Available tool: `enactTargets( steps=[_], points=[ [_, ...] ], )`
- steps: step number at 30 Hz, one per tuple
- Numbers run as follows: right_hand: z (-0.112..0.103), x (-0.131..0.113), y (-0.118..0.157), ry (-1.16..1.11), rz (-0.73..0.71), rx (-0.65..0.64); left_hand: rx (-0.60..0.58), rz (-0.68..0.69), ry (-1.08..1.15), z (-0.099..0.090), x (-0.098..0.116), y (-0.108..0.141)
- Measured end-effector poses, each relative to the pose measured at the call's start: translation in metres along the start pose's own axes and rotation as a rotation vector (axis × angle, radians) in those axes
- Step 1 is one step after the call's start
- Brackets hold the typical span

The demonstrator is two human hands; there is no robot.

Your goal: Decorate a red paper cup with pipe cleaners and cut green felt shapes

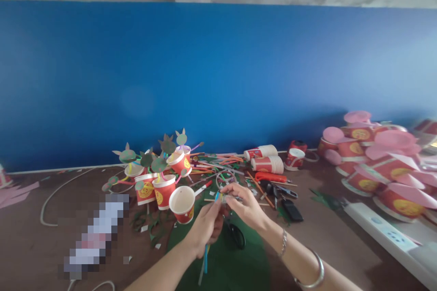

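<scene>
My left hand point(204, 228) is closed around a few narrow strips, one of them a blue strip point(205, 259) whose lower end hangs below the fist. My right hand point(246, 207), with bracelets on its wrist, meets it at the strips' upper end. Its thumb and fingers are pinched there on something too small to make out. Beneath both hands lies a green sheet point(235, 259) with black-handled scissors point(236, 236) on it. Just left of my hands, a red-and-white paper cup point(182, 204) stands with its mouth toward me.
Left stand paper cups with green animal-shaped cutouts point(160, 163). Behind my hands lie loose coloured strips point(225, 160), stacked cups point(267, 164), a red-orange tool point(271, 177) and a black key fob point(292, 210). Pink-decorated cups point(372, 159) and a power strip point(382, 232) occupy the right.
</scene>
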State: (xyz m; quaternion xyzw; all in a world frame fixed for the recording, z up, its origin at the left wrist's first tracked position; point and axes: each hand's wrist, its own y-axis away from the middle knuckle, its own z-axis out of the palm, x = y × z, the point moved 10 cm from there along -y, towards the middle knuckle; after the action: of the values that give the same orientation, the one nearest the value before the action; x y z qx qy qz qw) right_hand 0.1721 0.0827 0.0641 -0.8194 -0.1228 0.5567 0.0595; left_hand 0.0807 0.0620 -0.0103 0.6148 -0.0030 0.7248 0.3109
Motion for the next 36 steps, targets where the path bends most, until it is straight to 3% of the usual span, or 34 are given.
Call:
enactTargets(
  steps=[11,21,29,36],
  points=[
    [-0.007,-0.006,0.004,0.126,-0.043,0.073,0.045,0.107,-0.017,-0.004,0.005,-0.001],
    [-0.007,-0.023,0.005,0.413,-0.129,0.105,0.088,0.135,0.043,-0.005,0.012,0.003],
    [-0.007,-0.017,0.005,0.339,-0.216,0.033,-0.011,0.048,0.157,-0.005,-0.001,-0.002],
    [-0.009,-0.015,0.005,0.308,-0.205,0.050,-0.022,0.153,0.084,-0.001,0.017,0.004]
  ],
)
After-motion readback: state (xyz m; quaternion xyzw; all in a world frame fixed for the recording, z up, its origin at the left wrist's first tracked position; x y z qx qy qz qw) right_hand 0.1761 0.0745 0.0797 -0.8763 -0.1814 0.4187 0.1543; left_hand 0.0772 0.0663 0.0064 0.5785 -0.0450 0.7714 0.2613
